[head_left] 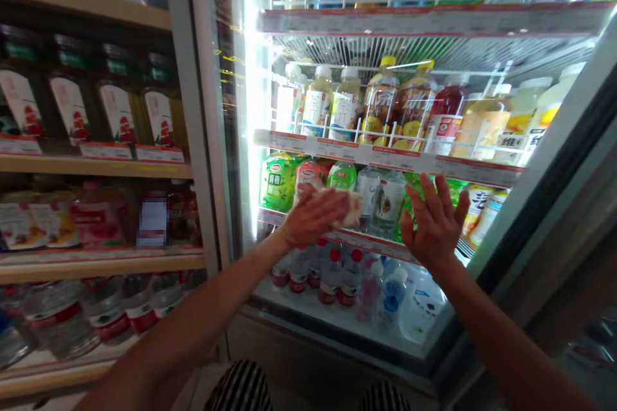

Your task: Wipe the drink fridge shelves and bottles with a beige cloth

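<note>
I face a lit drinks fridge whose glass door (270,250) is shut. My left hand (315,215) lies flat on the glass, fingers pressed onto a small pale cloth (354,207) against the door. My right hand (434,221) rests on the glass just to the right, fingers spread, nothing in it. Behind the glass, at hand height, stand a green tea bottle (278,181), a pink-labelled bottle (311,174) and clear water bottles (383,199). The shelf above holds yellow-capped and white-capped tea bottles (380,106).
Open wooden shelves (96,167) on the left carry dark bottles, packets and, lowest, water bottles (62,318). The bottom fridge shelf holds small red-capped bottles (330,276). A dark door frame (544,192) runs diagonally on the right. My striped clothing (241,388) shows at the bottom.
</note>
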A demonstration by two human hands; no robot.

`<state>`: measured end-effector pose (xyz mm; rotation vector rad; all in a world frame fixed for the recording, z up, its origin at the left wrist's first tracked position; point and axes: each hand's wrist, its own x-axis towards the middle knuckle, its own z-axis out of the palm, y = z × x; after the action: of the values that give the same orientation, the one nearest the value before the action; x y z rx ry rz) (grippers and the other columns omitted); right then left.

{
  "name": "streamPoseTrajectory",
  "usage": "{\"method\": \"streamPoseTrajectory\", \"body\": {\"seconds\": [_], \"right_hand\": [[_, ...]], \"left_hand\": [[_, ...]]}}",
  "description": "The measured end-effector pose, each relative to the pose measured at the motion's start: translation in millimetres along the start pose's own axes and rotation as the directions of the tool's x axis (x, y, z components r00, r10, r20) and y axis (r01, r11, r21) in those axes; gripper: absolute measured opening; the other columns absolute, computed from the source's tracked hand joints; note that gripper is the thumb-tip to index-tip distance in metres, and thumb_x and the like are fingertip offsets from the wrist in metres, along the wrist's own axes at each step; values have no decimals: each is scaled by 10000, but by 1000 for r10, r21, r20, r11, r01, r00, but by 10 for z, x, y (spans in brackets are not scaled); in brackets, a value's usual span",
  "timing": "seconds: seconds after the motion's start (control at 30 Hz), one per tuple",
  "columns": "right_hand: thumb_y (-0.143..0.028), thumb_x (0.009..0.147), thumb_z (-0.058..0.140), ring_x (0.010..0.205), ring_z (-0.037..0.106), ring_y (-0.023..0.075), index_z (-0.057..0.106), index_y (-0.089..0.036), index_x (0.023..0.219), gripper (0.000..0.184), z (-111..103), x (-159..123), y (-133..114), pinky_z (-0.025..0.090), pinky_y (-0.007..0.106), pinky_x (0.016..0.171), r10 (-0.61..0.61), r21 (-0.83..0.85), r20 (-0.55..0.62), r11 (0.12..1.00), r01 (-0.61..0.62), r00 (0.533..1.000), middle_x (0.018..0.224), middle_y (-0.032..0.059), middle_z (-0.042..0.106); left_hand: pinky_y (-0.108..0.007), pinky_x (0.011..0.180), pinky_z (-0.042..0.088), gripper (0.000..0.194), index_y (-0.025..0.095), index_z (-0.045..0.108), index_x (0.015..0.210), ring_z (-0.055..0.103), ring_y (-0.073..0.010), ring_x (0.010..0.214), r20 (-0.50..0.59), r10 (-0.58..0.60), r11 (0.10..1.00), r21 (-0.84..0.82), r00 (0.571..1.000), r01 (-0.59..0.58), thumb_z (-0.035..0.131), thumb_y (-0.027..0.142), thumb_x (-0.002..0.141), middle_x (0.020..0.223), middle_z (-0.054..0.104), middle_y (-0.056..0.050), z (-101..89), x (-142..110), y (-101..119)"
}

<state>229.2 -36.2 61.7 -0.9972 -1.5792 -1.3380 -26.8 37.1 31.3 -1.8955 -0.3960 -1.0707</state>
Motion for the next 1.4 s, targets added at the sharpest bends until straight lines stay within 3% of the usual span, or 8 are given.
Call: {"method": "streamPoseTrajectory", "body": {"seconds": [0.13,0.33,0.47,0.6,0.83,1.07,1.23,1.4], "right_hand": [[-228,786,505,1307,313,247,427,-224,1285,504,2,-4,3,128,493,1086,17,19,2,1000,-18,1000,1373,77,422],[-224,789,492,1298,330,246,449,-229,1264,476,-15,12,-9,143,493,1080,17,16,1,1000,-17,1000,1359,80,441],[-224,782,500,1304,318,251,440,-219,1270,492,-10,13,-5,145,504,1075,5,24,-14,1000,-4,1000,1363,89,434],[-226,782,499,1302,323,247,445,-223,1262,484,-3,7,6,152,508,1072,3,22,-17,1000,-3,1000,1365,84,432],[-234,786,490,1310,308,236,426,-225,1271,489,5,-3,0,135,503,1078,14,21,-1,1000,-14,1000,1358,80,441],[-274,819,440,1308,309,251,345,-207,1339,533,-89,38,120,154,510,1073,61,34,38,997,-62,997,1385,98,397],[-278,836,413,1338,230,285,313,-163,1361,547,-182,85,499,134,558,1056,230,-79,-72,969,-235,971,1419,140,327],[-271,851,386,1335,247,259,273,-187,1379,547,-177,81,590,177,530,1058,209,-104,-94,970,-218,973,1407,124,355]], "left_hand": [[-449,1104,163,567,171,168,1412,119,-204,1376,-351,-585,768,50,731,638,333,170,869,1470,231,-82,-23,-5,-124],[-395,1111,182,567,285,225,1391,222,-169,1351,-3,-28,1000,10,1000,28,410,249,856,1419,356,0,-73,-104,-104],[-448,1097,191,558,199,216,1401,181,-204,1362,-352,-634,734,4,688,679,346,180,858,1454,276,-69,-43,18,-230],[-410,1124,142,505,296,306,1353,195,-166,1359,-12,-86,996,-15,996,85,408,272,859,1403,383,15,-29,136,-181],[-422,1120,107,487,123,318,1347,113,-177,1375,-287,-615,767,-4,734,641,278,261,882,1448,294,-59,-8,439,-413],[-359,1136,106,460,306,357,1318,259,-131,1335,159,132,985,-131,978,-112,418,284,862,1381,413,42,-70,600,-171],[-496,1099,140,541,146,304,1359,193,-258,1354,-268,-632,763,-54,727,644,412,204,832,1432,316,-93,-71,761,-398],[-392,1138,108,448,306,399,1292,289,-166,1323,89,101,981,-177,991,-84,433,257,848,1361,440,37,-12,871,-125]]}}
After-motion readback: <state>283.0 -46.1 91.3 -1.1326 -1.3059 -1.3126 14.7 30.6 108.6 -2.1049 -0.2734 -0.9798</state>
